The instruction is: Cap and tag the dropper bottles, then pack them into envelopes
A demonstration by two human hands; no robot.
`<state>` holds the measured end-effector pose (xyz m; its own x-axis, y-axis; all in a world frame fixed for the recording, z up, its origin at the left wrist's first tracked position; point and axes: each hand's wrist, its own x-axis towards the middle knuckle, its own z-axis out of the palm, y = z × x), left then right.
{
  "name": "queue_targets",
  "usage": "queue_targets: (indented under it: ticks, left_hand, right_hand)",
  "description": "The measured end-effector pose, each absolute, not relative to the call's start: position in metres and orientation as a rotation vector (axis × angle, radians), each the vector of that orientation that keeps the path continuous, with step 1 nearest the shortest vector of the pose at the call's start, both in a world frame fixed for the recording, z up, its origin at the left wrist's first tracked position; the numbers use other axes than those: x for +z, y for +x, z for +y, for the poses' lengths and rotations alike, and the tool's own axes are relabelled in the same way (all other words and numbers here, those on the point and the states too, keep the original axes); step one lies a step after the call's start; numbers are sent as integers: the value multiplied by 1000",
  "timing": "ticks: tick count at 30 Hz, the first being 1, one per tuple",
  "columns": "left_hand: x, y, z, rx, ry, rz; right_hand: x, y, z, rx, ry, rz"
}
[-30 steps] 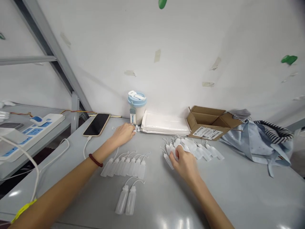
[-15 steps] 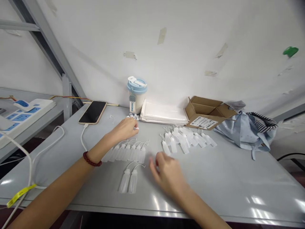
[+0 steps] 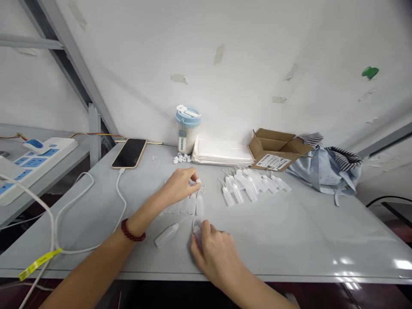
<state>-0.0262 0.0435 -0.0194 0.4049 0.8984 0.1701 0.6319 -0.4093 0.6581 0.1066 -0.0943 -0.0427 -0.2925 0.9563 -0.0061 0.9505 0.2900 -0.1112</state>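
Observation:
My left hand [image 3: 180,185] is closed in a pinch on a small white cap [image 3: 198,182], above a row of translucent squeeze bottles [image 3: 192,205] that it partly hides. Closer to the table's front, my right hand [image 3: 216,249] grips another squeeze bottle [image 3: 197,232] between thumb and fingers; much of that bottle is covered. Beside it, to the left, a single bottle [image 3: 166,236] lies tilted with its thin strap pointing up and right. Several similar bottles [image 3: 249,189] lie in a loose pile to the right. Small white caps [image 3: 182,158] are clustered in front of the cup.
A lidded cup [image 3: 188,128], a stack of white packets [image 3: 222,152], an open cardboard box [image 3: 273,152] and a light blue bag [image 3: 325,171] line the wall. On the left are a phone [image 3: 129,153] on a white cable [image 3: 124,201] and a power strip [image 3: 38,163].
My left hand has come back from the cap cluster toward the front with a cap. My right hand has closed on one of the two front bottles; the other has turned and lies tilted.

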Motion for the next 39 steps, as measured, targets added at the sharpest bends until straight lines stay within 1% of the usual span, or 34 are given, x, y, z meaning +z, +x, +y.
queue_targets:
  ticks: [3, 6, 9, 12, 13, 15, 19, 23, 28, 32, 35, 39]
  left_hand:
    - [-16, -24, 41, 723, 2079, 1257]
    - [-13, -23, 39, 754, 1981, 1191]
    - [-11, -22, 37, 766, 1885, 1083]
    - [-9, -21, 34, 749, 1800, 967]
    - [-9, -20, 33, 740, 1777, 939]
    - [-8, -19, 31, 724, 1736, 900]
    - [-8, -15, 29, 728, 1663, 877]
    - [-10, -10, 28, 775, 1601, 884]
    - [-7, -3, 21, 714, 1577, 857]
    - [-6, 0, 13, 591, 1556, 914]
    - [-8, 2, 8, 548, 1539, 903]
    - [-11, 6, 3, 557, 1510, 958]
  right_hand:
    - [-47, 119, -105, 87, -1824, -2438]
    - [-41, 138, -109, 180, -1836, -2383]
    - [-27, 162, -96, 386, -1818, -2208]
    - [-12, 182, -67, 610, -1620, -1996]
    - [-8, 187, -55, 728, -1550, -1899]
    - [-4, 193, -31, 1104, -1365, -1651]
    - [-4, 195, -1, 1322, -1179, -1618]
    - [-12, 192, 4, 1486, -1081, -1606]
    - [-20, 195, -5, 1599, -1073, -1605]
    - [-21, 207, -12, 1646, -1105, -1629]
    - [-21, 211, -17, 1571, -1150, -1689]
    - [-23, 205, -22, 1339, -1256, -1714]
